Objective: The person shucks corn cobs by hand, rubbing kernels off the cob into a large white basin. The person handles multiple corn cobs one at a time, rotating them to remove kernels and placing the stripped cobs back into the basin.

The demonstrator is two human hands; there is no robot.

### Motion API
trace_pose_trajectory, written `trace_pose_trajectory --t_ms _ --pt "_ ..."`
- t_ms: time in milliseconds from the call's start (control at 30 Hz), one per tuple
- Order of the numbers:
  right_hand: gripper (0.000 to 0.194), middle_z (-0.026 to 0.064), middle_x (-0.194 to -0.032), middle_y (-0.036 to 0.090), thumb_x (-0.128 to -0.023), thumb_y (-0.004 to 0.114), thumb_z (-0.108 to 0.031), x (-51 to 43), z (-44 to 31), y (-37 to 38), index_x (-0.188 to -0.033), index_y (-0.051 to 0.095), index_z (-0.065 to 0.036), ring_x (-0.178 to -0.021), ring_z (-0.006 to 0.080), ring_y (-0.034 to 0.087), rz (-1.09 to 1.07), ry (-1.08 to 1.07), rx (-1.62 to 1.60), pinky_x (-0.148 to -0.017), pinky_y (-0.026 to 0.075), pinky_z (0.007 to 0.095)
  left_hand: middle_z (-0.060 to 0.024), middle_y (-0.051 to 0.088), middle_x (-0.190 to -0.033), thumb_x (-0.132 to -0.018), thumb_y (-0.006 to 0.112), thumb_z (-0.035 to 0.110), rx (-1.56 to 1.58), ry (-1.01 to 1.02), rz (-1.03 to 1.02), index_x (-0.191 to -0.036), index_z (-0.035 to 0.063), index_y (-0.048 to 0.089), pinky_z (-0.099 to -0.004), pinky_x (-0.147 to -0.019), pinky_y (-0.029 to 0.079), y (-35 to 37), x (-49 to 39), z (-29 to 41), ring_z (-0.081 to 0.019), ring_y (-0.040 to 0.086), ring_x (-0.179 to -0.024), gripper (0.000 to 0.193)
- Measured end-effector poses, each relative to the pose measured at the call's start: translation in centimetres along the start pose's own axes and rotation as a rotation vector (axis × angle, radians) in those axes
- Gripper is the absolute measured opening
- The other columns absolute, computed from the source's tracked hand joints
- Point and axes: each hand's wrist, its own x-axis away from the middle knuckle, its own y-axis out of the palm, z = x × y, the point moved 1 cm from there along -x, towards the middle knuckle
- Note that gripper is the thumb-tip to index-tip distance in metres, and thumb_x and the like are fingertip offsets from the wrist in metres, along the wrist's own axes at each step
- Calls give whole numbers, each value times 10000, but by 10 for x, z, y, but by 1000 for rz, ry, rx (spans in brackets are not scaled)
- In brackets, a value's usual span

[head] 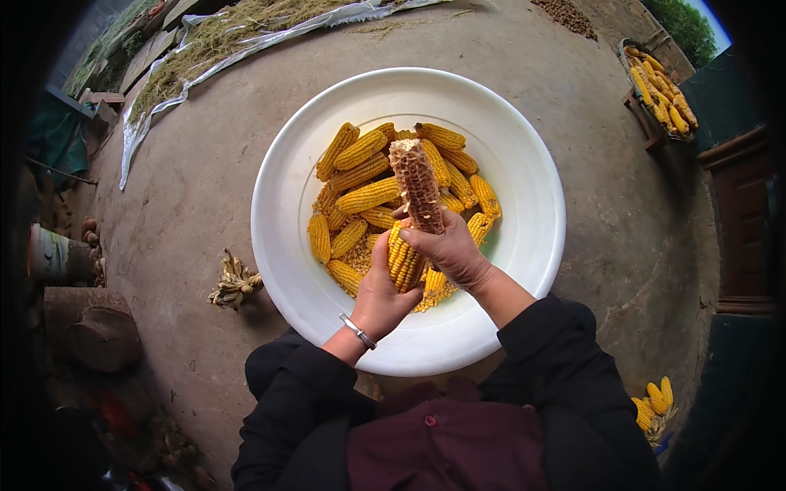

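Over a large white plastic basin [534, 202], my left hand [382, 294], with a metal bangle at its wrist, grips a yellow ear of corn [404, 261]. My right hand [453, 248] holds a bare reddish-brown corn cob [417, 178], tilted up and away from me, its lower end close against the ear. A few kernels cling to the cob. Whole ears of corn [368, 195] lie piled in the basin under and beyond my hands, with loose kernels [358, 253] among them. My fingers partly hide where cob and ear meet.
A bundle of dry husks [233, 281] lies on the concrete floor left of the basin. Straw [227, 43] is spread on a white sheet at the upper left. A basket of corn [663, 92] stands at the upper right, and more ears [656, 399] lie at the lower right.
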Motion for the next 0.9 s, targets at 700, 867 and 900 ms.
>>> trace_pose_trajectory --t_ms 700,867,900 --pt "288 -17 -927 589 -821 693 -106 -8 -12 -9 -1089 598 -62 -855 59 556 76 -22 149 -745 470 216 -51 531 -793 -763 737 149 855 -518 -275 -1411 135 137 -211 -359 374 -20 -5 36 -86 492 -451 883" --pt "348 -1 -961 590 -799 695 -91 0 -25 2 -1126 579 -66 -882 88 569 -118 224 8 -788 473 237 -36 517 -796 -785 706 83 545 -319 -123 -1419 153 120 -228 -379 381 -12 -4 11 -96 501 -485 866" --pt "366 5 -984 597 -794 695 -92 3 -29 8 -1135 568 -56 -905 94 573 -165 275 45 -814 478 251 -35 520 -802 -782 702 72 381 -156 -58 -1425 157 112 -227 -382 383 -5 -4 0 -95 504 -491 877"
